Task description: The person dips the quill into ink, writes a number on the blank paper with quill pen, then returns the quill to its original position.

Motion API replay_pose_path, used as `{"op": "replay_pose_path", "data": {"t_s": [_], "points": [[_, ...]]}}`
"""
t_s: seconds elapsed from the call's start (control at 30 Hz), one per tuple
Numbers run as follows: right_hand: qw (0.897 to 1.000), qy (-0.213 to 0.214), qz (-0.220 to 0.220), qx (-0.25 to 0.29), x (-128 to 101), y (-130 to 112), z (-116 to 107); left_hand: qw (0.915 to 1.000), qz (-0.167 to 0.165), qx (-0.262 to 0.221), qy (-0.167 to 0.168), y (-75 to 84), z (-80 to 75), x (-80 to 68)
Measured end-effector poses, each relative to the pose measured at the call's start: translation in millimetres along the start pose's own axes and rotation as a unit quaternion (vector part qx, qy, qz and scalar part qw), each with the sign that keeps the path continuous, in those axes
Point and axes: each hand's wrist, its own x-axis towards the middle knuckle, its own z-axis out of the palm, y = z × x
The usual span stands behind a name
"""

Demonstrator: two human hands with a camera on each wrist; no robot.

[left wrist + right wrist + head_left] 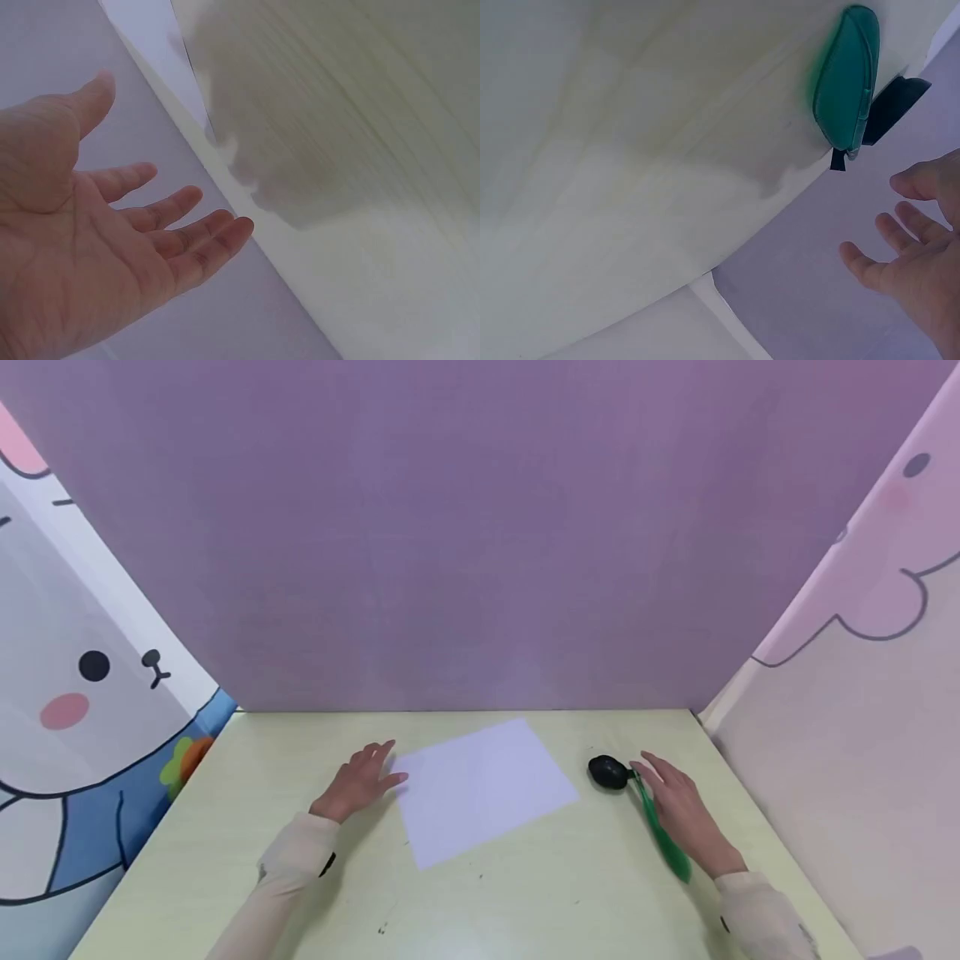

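A tool with a rounded black head and a long green handle lies on the right part of the table. My right hand is just beside and over the handle, fingers spread, holding nothing. The right wrist view shows the broad, shiny green handle with a black part behind it, apart from the right hand. A white sheet of paper lies askew mid-table. At its left edge is my left hand, fingers apart and thumb overlapping the sheet's edge in the head view. The left palm holds nothing.
The pale wooden table has a few small dark marks near its front. A purple panel rises behind it. Printed cartoon walls stand on the left and right.
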Motion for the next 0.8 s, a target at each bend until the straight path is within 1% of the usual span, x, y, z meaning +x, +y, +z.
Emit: {"op": "replay_pose_path", "data": {"t_s": [0.1,0.23,0.37,0.5,0.63,0.8], "points": [[1.0,-0.004,0.002,-0.001,0.5,-0.5,0.0,0.9999,-0.009,0.003,-0.003,0.5,-0.2,0.3],[1.0,-0.014,0.011,0.004,1.0,0.6,-1.1,0.9999,-0.012,0.006,-0.008,1.7,-1.1,0.8],[0.999,-0.044,0.026,0.012,1.8,1.8,-4.3,0.9998,-0.014,0.011,-0.009,1.6,-0.7,2.8],[0.997,-0.069,0.031,0.017,1.1,2.3,-7.8,0.9995,-0.012,0.029,-0.002,0.3,2.3,6.4],[0.996,-0.073,0.029,0.033,-4.9,1.4,-10.3,0.9992,-0.013,0.037,0.001,0.6,7.1,9.2],[0.993,-0.097,0.047,0.05,-12.0,-0.9,-11.9,0.9991,-0.015,0.039,-0.003,1.4,8.2,12.5]]}}
